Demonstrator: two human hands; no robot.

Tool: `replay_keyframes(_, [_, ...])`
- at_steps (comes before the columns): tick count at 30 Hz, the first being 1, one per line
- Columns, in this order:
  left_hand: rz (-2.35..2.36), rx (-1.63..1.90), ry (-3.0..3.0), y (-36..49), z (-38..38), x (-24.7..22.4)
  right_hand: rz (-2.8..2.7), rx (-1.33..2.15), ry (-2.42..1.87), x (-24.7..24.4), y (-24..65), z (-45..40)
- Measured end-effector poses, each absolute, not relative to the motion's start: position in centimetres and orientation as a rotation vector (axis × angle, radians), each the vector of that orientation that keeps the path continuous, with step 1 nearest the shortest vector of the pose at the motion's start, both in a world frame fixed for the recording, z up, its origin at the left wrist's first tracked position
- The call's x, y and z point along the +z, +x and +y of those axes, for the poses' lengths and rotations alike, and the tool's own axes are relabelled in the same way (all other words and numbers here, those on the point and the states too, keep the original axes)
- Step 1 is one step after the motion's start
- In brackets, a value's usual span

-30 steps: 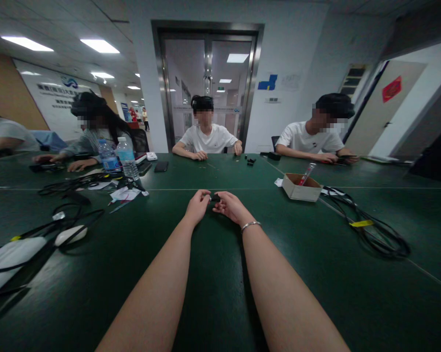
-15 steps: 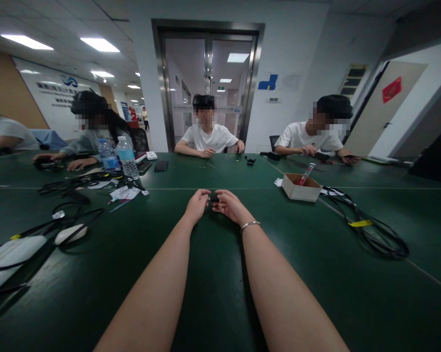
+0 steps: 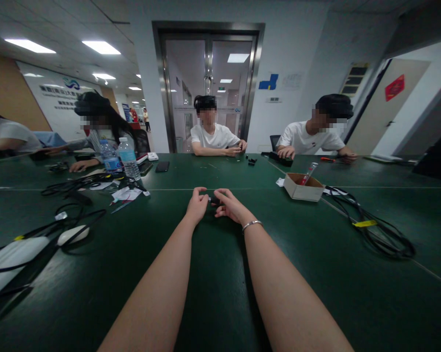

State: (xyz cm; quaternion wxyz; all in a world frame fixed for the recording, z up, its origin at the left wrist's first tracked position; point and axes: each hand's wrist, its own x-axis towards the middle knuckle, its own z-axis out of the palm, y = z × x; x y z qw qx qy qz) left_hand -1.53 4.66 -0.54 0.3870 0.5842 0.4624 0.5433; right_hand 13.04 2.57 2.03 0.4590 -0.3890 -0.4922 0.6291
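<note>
Green table [image 3: 220, 293] spans everything under and around the hands. Black cable coil [image 3: 385, 234] well off to the right of them; open carton [image 3: 303, 192] nearer, beyond and right of the right hand. Progress, my read: mid-handling. Pick-up done, release not done; can't tell if anything's been joined or finished. Pose: both forearms reach straight ahead and converge, hands facing each other, a narrow gap between. Can't tell if they rest on the tabletop. Right hand [image 3: 230, 203]: thumb and index nearly closed in a pinch on the part, other fingers loosely curled below. Left hand [image 3: 197, 206]: index extended, thumb at the part's pale end; grip or just contact, can't tell. Small dark part [image 3: 215, 200] sits between the hands, at the right fingertips, mostly hidden.
</note>
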Motion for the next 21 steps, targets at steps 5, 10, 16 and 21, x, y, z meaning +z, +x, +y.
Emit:
replay_keyframes(5, [1.19, 1.355, 1.484, -1.37, 4.19, -0.1, -1.268, 1.525, -0.897, 2.19, 13.05, 2.48])
replay_keyframes(10, [1.139, 1.353, 1.487, -1.32, 3.97, 0.03, -1.194, 1.606, -0.939, 2.06, 13.16, 2.66])
replay_keyframes(16, [1.167, 1.35, 1.512, -1.43, 4.24, -0.3, -1.156, 1.561, -0.881, 1.78, 13.21, 2.76])
replay_keyframes(21, [1.16, 1.348, 1.515, -1.43, 4.32, -0.43, -1.182, 1.566, -0.977, 1.81, 13.22, 2.76])
